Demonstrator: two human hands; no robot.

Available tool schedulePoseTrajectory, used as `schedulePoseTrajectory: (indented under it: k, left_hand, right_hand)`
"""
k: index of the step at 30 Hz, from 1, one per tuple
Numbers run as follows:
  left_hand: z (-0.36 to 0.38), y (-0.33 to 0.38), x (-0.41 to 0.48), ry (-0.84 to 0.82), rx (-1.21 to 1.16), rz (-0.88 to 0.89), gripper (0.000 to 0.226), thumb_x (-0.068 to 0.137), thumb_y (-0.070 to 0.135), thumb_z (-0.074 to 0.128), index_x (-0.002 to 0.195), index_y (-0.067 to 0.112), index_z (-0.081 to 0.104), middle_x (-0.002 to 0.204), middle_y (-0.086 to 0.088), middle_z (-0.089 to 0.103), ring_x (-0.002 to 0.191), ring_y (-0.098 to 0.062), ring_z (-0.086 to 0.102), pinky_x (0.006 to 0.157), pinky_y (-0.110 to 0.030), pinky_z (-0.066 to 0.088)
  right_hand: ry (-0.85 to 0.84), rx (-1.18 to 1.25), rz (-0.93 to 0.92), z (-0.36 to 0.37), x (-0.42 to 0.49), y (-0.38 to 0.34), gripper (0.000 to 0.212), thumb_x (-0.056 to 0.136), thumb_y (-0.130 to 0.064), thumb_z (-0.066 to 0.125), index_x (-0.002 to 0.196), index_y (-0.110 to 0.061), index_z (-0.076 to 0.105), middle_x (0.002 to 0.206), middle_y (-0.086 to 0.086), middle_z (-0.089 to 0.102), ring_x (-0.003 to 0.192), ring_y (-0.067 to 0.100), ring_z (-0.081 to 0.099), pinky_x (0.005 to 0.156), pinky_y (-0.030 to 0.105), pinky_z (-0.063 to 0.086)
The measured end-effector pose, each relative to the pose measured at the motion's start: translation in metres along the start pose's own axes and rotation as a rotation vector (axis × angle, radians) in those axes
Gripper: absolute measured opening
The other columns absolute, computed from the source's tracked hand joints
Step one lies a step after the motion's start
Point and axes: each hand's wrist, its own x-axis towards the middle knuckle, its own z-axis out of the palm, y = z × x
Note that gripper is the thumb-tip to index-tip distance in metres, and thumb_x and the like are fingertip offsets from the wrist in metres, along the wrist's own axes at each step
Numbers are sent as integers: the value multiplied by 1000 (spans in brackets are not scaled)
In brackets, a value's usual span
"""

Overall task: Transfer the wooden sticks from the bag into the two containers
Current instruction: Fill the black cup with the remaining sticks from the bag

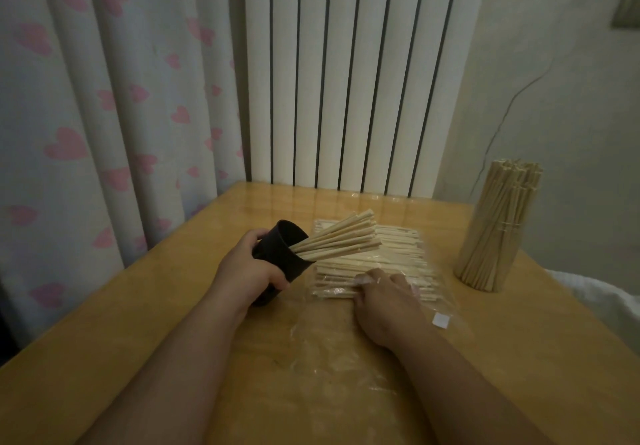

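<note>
Head view: L = left hand (247,268), wrapped round a dark cup (282,254), thumb on the near side and fingers clamped on the wall. The cup is tilted, mouth facing right, held at the left edge of the bag (346,340). A bunch of sticks (343,238) fans out of the cup mouth over the bag. The bag is clear plastic, flat on the table (138,323), w/ more sticks stacked inside and a white label (440,320) near the R edge. R = right hand (384,302), fingertips on the nearest sticks in the bag, blurred under plastic, can't tell if pinching or just touching. Clear container (495,236) stands upright at the right of the table, packed w/ sticks, apart from the bag. Heart-print curtain (104,98) and white radiator (346,80) behind
</note>
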Motion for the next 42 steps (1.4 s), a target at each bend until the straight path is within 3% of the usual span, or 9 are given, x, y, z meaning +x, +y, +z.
schedulePoseTrajectory:
  k: [11,16,22,25,30,33,37,40,42]
  left_hand:
    - [-1,-2,0,-9,-3,8,78,63,-8,76,118,42,55,112,6,57,95,-21,53,66,-34,47]
    - [-1,-2,1,-8,2,-1,80,63,-9,76,123,39,56,114,4,58,98,-23,54,67,-35,47]
    - [-1,-1,1,-13,0,-11,81,64,-9,75,124,41,54,114,6,54,97,-22,52,66,-34,46]
    - [-2,-1,1,-18,1,-13,81,64,-9,75,125,40,54,117,4,55,100,-24,53,66,-34,46]
    - [-2,-1,2,-18,-6,-21,82,63,-10,75,126,39,54,123,0,56,105,-28,53,70,-37,48]
    - [-1,-2,3,-10,-18,-26,83,63,-9,76,128,37,54,126,-1,56,108,-30,54,73,-39,50]
    - [-1,-2,2,-15,-22,-24,84,64,-10,75,130,36,53,125,-3,56,102,-28,55,67,-36,48]
    - [-1,0,1,-15,-11,-28,84,64,-10,74,131,36,53,124,-3,56,101,-27,54,64,-34,46]
    - [-1,-1,1,-19,-12,-23,84,63,-11,74,130,36,53,124,-3,56,101,-27,54,65,-35,46]
  right_hand:
    - [53,-29,10,-8,0,-6,24,99,-35,50,115,-35,69,123,-1,63,125,26,41,105,45,26]
    - [-39,-67,-43,-14,-6,-7,17,97,-29,53,109,-27,66,118,4,66,113,27,56,93,37,41]
    - [-46,-101,-81,-21,-19,-15,30,95,-17,52,123,-23,61,123,5,64,113,25,59,93,33,45]
    - [-12,-188,-101,-29,-22,-17,21,97,-25,53,114,-21,64,116,5,63,107,25,60,85,32,45]
    - [80,-185,-116,-47,-30,-25,25,105,-39,38,116,-23,54,108,2,57,99,24,59,71,34,42]
    - [103,-199,-135,-53,-37,-30,22,104,-48,38,100,-29,48,98,-1,62,82,22,54,64,33,38]
    - [274,-265,-199,-68,-46,-32,26,98,-53,43,84,-31,46,74,-10,49,71,15,49,60,31,38]
    - [573,-260,-352,-72,-48,-30,26,86,-46,52,68,-30,43,58,-15,31,54,12,37,49,21,20]
    - [747,-176,-437,-71,-46,-27,28,86,-45,49,62,-30,48,58,-17,32,51,10,31,52,21,17]
